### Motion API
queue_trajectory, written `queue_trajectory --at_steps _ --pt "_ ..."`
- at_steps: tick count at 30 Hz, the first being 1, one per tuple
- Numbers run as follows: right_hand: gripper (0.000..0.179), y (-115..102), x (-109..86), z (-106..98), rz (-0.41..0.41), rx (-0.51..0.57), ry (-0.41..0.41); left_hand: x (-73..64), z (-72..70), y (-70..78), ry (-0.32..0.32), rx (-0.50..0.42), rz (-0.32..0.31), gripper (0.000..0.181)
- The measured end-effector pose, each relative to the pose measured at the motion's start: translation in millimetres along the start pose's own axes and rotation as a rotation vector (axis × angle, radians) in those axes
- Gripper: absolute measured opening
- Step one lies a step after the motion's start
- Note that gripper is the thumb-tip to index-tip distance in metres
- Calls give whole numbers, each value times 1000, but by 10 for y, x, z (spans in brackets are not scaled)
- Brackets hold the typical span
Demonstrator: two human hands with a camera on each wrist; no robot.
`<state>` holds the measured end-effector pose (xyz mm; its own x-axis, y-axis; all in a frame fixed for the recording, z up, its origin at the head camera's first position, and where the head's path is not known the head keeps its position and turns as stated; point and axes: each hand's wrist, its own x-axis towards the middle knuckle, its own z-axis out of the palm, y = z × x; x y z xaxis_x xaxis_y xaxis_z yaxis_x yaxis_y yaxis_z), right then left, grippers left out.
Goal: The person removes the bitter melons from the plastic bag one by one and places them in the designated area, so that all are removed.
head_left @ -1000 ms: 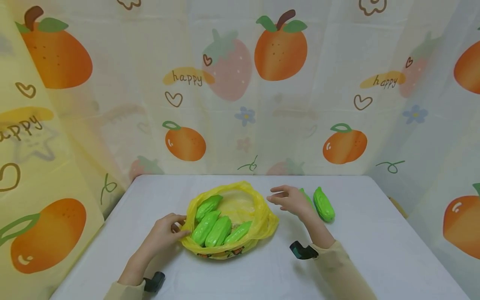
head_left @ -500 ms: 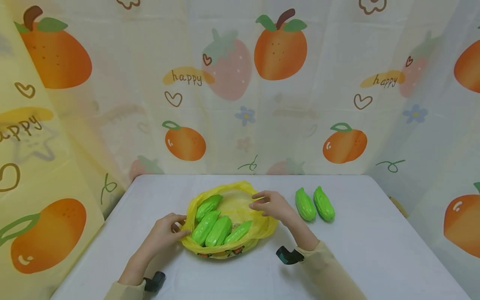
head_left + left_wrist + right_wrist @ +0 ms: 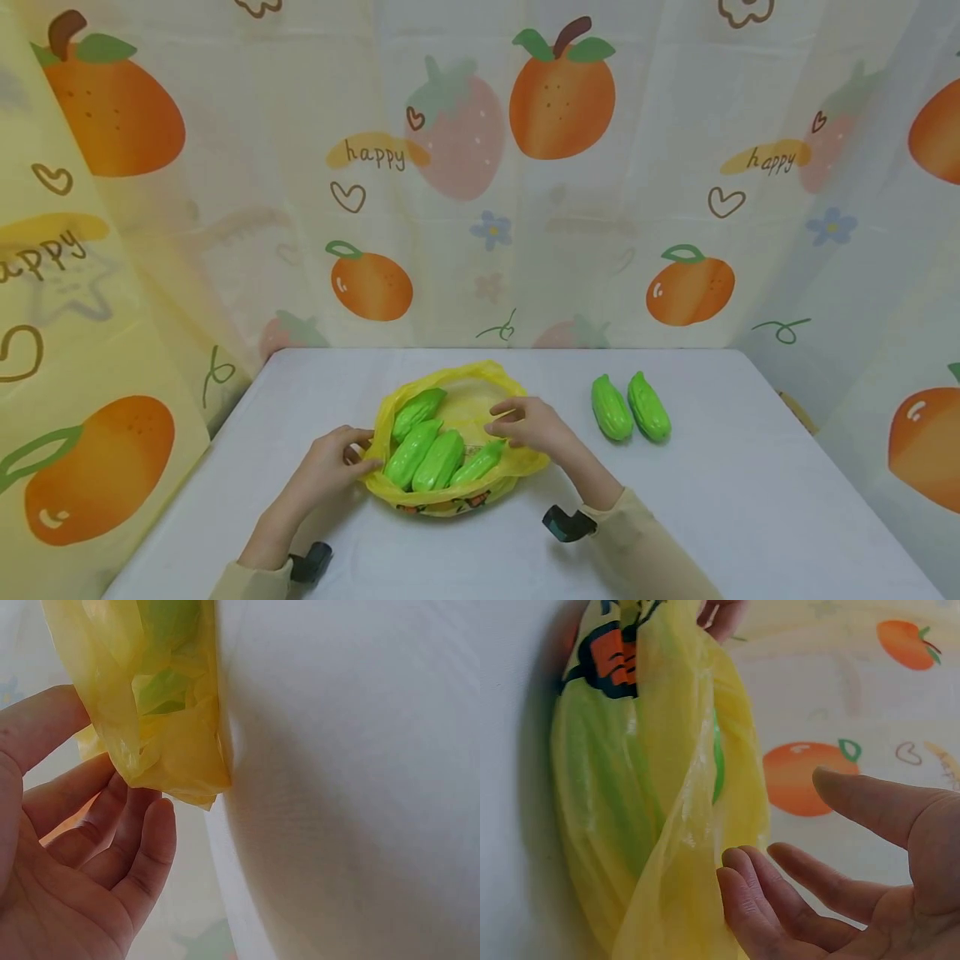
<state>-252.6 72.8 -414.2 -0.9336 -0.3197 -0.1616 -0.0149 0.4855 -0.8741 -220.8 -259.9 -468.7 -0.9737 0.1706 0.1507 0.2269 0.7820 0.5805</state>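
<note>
My left hand (image 3: 332,460) pinches the yellow bag (image 3: 446,498) near the worktop's (image 3: 750,492) far edge; my right hand (image 3: 531,425) spreads beside it.

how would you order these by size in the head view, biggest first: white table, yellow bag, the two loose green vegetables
1. White table
2. Yellow bag
3. Left loose vegetable and right loose vegetable: they look alike in size, so I leave them unranked.

Yel. bag (image 3: 459,417) w/ orange/blk print (image 3: 611,658), lime-grn veg (image 3: 438,461), wht tbl (image 3: 750,500)
</note>
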Motion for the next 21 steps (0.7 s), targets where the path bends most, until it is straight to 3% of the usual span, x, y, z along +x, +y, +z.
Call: queue_trajectory --at_steps 21 --pt "45 257 -109 5 46 -52 37 -10 -17 9 20 -3 26 46"
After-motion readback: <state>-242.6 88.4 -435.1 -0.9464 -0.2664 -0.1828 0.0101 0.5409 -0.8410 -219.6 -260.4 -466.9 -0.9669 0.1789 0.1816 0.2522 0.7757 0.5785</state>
